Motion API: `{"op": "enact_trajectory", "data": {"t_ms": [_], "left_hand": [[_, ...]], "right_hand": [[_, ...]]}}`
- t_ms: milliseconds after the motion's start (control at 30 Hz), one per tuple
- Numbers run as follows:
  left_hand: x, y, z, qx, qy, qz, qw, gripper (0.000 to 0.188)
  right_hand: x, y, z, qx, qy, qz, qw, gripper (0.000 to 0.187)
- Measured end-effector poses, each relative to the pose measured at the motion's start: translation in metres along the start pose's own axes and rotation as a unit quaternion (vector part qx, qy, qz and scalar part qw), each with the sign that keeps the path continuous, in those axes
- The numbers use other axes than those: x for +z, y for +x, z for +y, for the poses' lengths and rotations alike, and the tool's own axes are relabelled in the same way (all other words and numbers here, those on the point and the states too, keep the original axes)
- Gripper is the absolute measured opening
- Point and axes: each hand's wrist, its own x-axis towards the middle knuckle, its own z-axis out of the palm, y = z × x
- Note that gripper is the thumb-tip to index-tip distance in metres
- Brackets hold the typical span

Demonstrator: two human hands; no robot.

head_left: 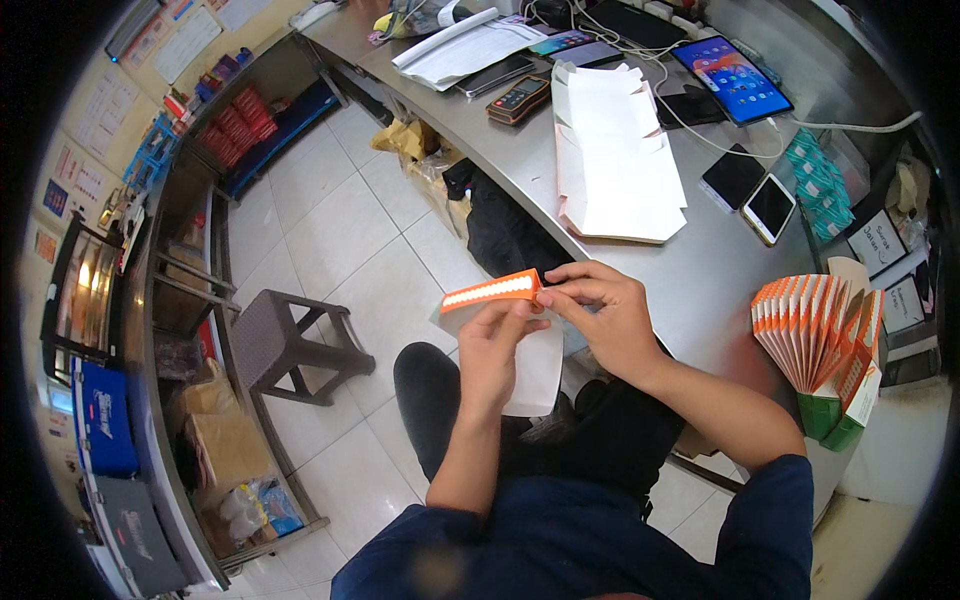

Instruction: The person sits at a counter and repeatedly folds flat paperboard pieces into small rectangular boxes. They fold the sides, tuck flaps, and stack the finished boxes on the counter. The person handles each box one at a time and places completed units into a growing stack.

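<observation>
Above my lap, both hands hold a thin cardboard carton (488,293), orange with a white patterned band along its side. A plain white panel (540,373) of it hangs down below my fingers. My left hand (490,352) grips the carton from beneath, its thumb near the right end. At that same end, my right hand (612,315) pinches the corner between thumb and fingers. Unfolded white carton blanks (615,150) lie stacked on the metal desk. To the right, several orange and white cartons (805,325) stand fanned out in a green and white box (835,425).
On the metal desk (510,150) lie a yellow and black handheld meter (520,98), papers (470,48), a lit tablet (730,78), phones (769,208) and white cables. A plastic stool (275,340) stands on the tiled floor at left, before low shelves (225,440).
</observation>
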Motion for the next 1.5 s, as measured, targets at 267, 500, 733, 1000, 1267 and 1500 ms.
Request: {"op": "enact_trajectory", "data": {"t_ms": [267,500,733,1000,1267,1500], "left_hand": [[0.002,-0.002,-0.007,0.153,0.194,0.023,0.969,0.019],[0.01,-0.007,-0.002,0.163,0.169,0.037,0.971,0.023],[0.006,-0.016,0.025,0.152,0.252,0.065,0.954,0.029],[-0.04,-0.005,0.053,0.327,0.329,0.098,0.881,0.013],[-0.03,-0.006,0.041,0.33,0.314,0.015,0.89,0.011],[-0.026,-0.006,0.03,0.32,0.288,0.028,0.902,0.014]], "right_hand": [[0.004,-0.003,0.007,-0.113,-0.096,0.006,0.989,0.018],[0.009,-0.005,0.004,-0.193,-0.145,0.031,0.97,0.017],[-0.001,0.004,0.004,-0.144,-0.193,0.054,0.969,0.013],[0.001,0.003,-0.006,-0.134,-0.191,0.079,0.969,0.015],[0.0,0.0,0.003,0.003,0.021,-0.021,1.0,0.015],[0.003,-0.005,-0.013,-0.015,0.048,-0.05,0.997,0.022]]}}
